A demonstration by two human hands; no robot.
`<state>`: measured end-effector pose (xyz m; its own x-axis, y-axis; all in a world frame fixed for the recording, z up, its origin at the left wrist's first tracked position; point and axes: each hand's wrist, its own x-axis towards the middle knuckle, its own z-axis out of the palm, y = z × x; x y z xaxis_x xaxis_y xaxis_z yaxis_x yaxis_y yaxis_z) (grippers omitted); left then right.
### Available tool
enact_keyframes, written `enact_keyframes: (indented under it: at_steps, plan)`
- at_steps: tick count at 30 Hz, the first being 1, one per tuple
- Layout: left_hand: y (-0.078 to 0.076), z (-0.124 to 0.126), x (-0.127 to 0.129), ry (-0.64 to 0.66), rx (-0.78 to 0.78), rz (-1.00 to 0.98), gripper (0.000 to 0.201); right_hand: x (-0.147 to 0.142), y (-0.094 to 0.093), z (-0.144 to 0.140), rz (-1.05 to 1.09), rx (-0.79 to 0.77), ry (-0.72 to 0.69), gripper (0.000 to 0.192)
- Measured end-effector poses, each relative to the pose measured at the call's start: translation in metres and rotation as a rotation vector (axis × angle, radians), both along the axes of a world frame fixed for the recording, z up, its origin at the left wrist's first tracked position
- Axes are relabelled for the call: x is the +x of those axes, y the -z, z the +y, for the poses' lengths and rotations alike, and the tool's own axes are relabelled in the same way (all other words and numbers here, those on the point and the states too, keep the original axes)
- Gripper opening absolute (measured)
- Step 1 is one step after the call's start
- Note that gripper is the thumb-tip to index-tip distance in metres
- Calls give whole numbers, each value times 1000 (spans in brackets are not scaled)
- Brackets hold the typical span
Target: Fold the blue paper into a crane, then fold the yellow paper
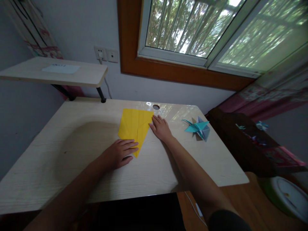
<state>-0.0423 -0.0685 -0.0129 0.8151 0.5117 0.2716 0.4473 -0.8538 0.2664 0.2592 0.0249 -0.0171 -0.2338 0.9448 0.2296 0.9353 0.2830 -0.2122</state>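
Note:
A sheet of yellow paper (133, 123) lies on the table, folded into a kite-like shape with its narrow point towards me. Crease lines run down its middle. My left hand (124, 153) rests over the lower part of the paper, with fingers spread and lying flat across it, hiding part of its left lower edge. At the paper's right edge is my right hand (161, 128), near the upper right corner. Its thumb touches the edge and stands apart from the slightly bent fingers, which rest beside the corner.
Blue folded paper cranes (197, 128) sit on the table (79, 173) at the right. A raised shelf (89, 75) bearing a white paper (61, 68) stands at the back left. The table has a cable hole (156, 107) at its back edge, below the window (183, 54).

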Motion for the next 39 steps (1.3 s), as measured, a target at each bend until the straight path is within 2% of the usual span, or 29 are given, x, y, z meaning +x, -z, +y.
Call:
enact_keyframes:
  at_steps: [5,15,22,33,36,39]
  plan:
    - [2,0,0,0,-1,-9,46,-6,1,-18,-1,27,-37,53]
    - [-1,-2,1,-30,27,-14,44,-11,1,-79,-29,46,-283,51]
    - [0,-1,3,-124,59,7,44,-8,-3,-107,-29,43,-468,45]
    - [1,0,4,-177,91,47,41,-19,-25,-121,47,31,-747,35]
    - [1,-1,5,-184,82,38,39,-22,-28,-117,96,33,-780,33]
    - [1,0,4,-176,79,9,37,-26,-26,-111,161,57,-745,35]
